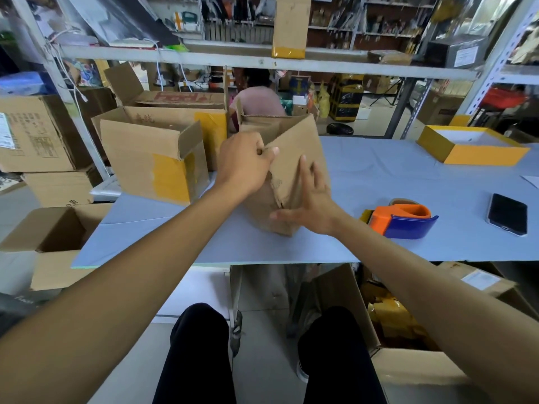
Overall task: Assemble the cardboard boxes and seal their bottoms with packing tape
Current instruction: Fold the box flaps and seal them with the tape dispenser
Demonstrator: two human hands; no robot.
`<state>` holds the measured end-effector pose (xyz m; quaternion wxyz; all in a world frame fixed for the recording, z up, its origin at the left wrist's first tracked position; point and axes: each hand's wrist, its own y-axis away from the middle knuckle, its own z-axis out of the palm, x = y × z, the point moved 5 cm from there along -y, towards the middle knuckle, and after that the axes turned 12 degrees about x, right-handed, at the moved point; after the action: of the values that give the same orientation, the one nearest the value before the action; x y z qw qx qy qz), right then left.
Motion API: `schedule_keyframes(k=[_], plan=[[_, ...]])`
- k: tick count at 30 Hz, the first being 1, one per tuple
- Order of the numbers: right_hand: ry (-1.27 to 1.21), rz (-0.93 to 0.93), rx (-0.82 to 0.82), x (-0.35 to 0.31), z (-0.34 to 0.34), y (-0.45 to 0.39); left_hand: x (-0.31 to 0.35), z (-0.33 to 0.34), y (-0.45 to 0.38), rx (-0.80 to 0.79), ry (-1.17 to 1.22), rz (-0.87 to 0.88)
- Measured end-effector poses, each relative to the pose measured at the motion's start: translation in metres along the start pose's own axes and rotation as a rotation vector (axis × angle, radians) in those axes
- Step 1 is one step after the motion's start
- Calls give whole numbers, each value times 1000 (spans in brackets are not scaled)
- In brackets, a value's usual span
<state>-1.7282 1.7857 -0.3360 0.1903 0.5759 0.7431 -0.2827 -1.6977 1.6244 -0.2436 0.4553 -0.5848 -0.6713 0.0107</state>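
While pinching a flap of the cardboard box (287, 158) at table (379, 176) centre with left hand (243, 163), right hand (310, 205) flat and spread against it, risks tearing the ragged flap; tape dispenser (401, 218) at three o'clock.

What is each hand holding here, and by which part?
The left hand grips the cardboard box by a flap's edge. The right hand holds nothing; its straight fingers press flat on the box's near face.
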Motion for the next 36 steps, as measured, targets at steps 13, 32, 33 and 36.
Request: schedule_keyframes(k=[13, 32, 33, 36], plan=[[4, -263, 206, 16, -21, -15, -29, 16, 22, -301, 482, -517], [-189, -97, 81, 31, -21, -15, -32, 48, 53, -259, -364, 673], [-215, -87, 57, 35, -21, -15, -28, 50, 56, -208, -296, 762], [-313, -40, -22, 46, -23, -13, -21, 53, 61, -82, -86, 917]])
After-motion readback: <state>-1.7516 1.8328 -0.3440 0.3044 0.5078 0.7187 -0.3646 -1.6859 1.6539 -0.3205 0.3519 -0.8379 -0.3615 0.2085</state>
